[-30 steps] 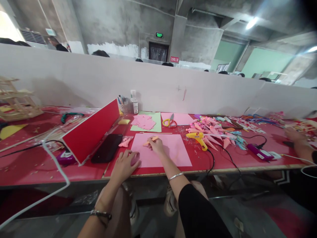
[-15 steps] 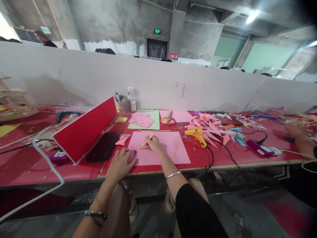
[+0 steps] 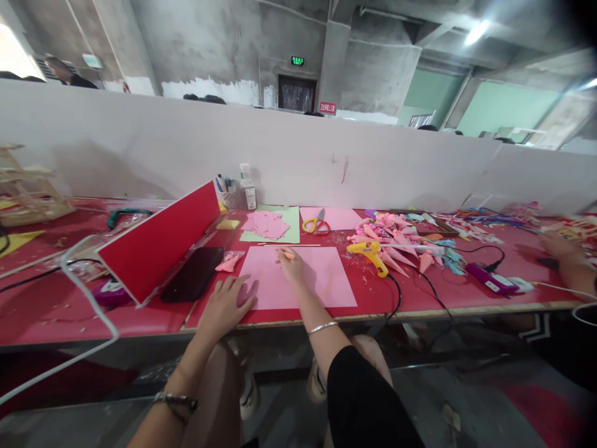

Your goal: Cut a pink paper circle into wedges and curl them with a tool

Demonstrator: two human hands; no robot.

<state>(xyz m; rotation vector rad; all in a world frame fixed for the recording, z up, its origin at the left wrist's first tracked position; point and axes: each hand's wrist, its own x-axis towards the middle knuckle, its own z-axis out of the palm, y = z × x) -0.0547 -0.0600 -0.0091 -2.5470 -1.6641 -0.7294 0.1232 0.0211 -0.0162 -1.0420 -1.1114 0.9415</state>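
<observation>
A sheet of pink paper [image 3: 326, 280] lies flat on the red tabletop before me. My right hand [image 3: 293, 269] is over its upper middle, fingers closed round a short orange pen [image 3: 290, 253], mostly hidden by the fingers. Flat at the sheet's lower left corner rests my left hand [image 3: 227, 305], fingers spread and holding nothing. Just beyond it is a small pink packet [image 3: 230, 261], with a black phone-like slab [image 3: 193, 274] to its left. A thin wooden stick [image 3: 308, 245] lies along the paper's far edge.
A red board [image 3: 163, 242] stands on the left. Yellow-handled scissors [image 3: 316, 225] and pink paper pieces [image 3: 265, 224] lie behind the sheet. To the right are a yellow glue gun [image 3: 370, 254], its cable, and a heap of pink cones [image 3: 389, 235]. Another person's hand [image 3: 559, 247] is far right.
My right hand has moved slightly away from me towards the paper's far edge, and the pen has turned so less of it shows. My left hand stays nearly in place.
</observation>
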